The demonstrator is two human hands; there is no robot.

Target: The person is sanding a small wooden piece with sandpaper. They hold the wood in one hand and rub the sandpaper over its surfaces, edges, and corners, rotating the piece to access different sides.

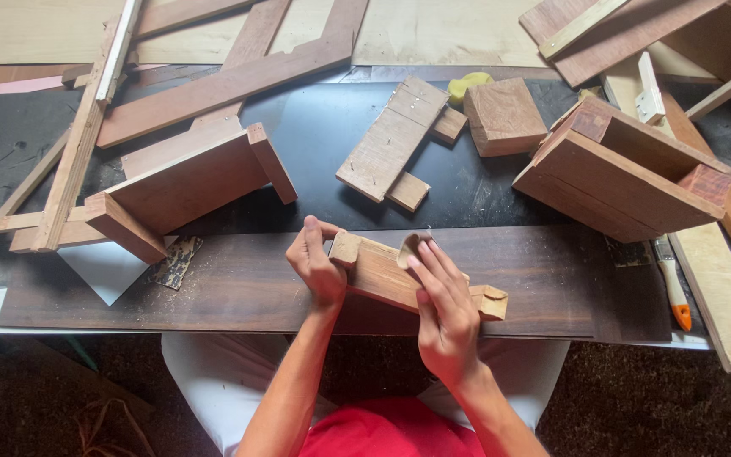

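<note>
Sandpaper (411, 247) sits folded under the fingertips of the right hand (443, 315), pressed flat onto the top face of a small wooden piece (380, 275) — a short board with a block fixed at each end. The piece lies at the near edge of the dark tabletop (213, 283), right in front of the person, slightly slanted. The left hand (316, 264) clamps its left end, thumb hooked over the end block and fingers wrapped behind, so that grip is closed on the wood; it looks like a steadying hold, keeping the piece from sliding under the rubbing pressure. The right grip is pressed together on the sandpaper, fingers extended and bearing down.

Farther back stand like-shaped assemblies: a larger bracket-like one (188, 182) to the left, another (623, 173) to the right, and a plank with two cross blocks (392, 140) in the middle. A yellow sponge (467, 85) peeks out beside a square block (503, 116). A paintbrush with an orange handle (672, 283) lies at the right, and a worn scrap of sandpaper (175, 262) at the left — all kept well apart from the hands.
</note>
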